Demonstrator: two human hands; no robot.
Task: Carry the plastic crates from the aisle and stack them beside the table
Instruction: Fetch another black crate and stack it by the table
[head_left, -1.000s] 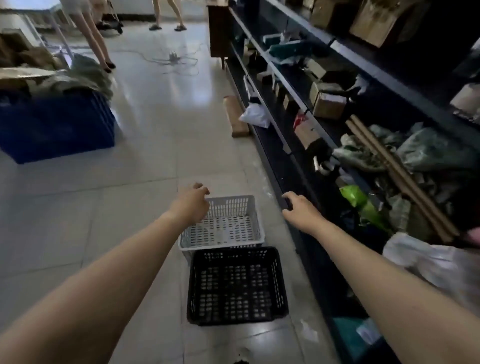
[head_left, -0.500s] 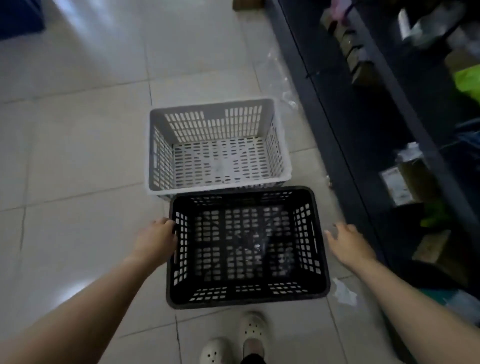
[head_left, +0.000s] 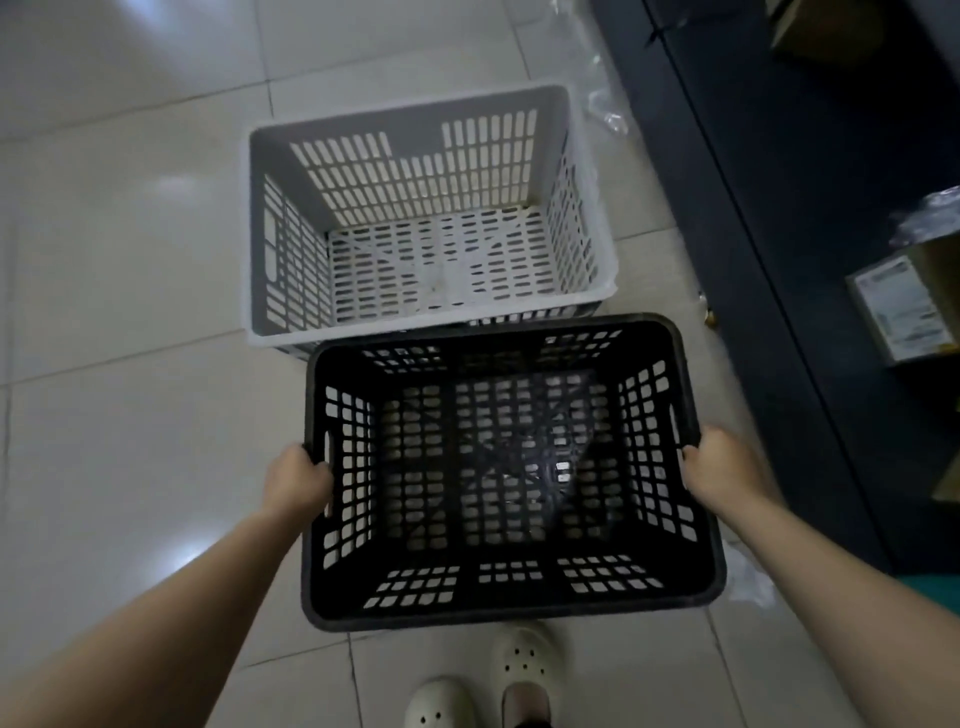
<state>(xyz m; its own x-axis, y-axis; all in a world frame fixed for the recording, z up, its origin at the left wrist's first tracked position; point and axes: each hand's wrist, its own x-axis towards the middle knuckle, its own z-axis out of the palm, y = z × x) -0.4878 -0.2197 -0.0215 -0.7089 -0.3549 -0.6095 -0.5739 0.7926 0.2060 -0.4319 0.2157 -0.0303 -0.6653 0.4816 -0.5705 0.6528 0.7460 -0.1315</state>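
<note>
Left hand (head_left: 297, 480) and right hand (head_left: 719, 462) grasp the black crate (head_left: 509, 478) by opposite rims (balanced for lifting); white crate (head_left: 426, 218) waits beyond.

One head-worn view – looking steeply down, close over the black crate (head_left: 511, 467) and tiled floor (head_left: 130, 312)

Two plastic crates full of holes are seen from above, open side up, with nothing inside. The black crate (head_left: 511, 467) is the near one. Its left rim is gripped by the left hand (head_left: 296, 480) and its right rim by the right hand (head_left: 722, 462). The white crate (head_left: 426, 260), grey inside, is placed just beyond it, a little to the left.
</note>
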